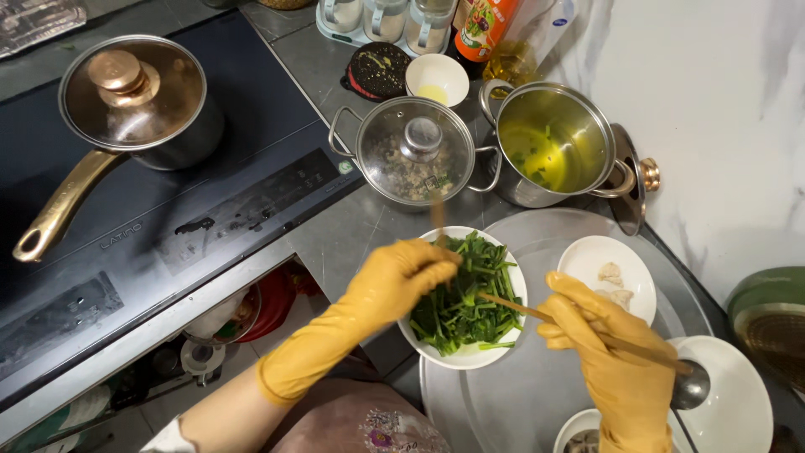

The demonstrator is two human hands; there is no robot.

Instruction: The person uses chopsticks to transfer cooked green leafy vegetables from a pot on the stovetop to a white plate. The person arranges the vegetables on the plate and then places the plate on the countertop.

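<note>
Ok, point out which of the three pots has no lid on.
The shiny steel pot nearest the white wall: open, yellowish liquid and green bits inside. The saucepan and glass-lidded pot are covered.

three pots (555, 144), two lids (132, 91), five white dishes (607, 273)

Bright, even light falls from above and washes the white wall (713, 126) pale. Glare sits on the glass lid (417, 151), the open steel pot (553, 143) and the round metal tray (537, 394). Shadows are soft (deepest under the table (335, 235) edge). One chopstick (438, 220) is motion-blurred; straight lines bow slightly toward the frame's edges.
</note>
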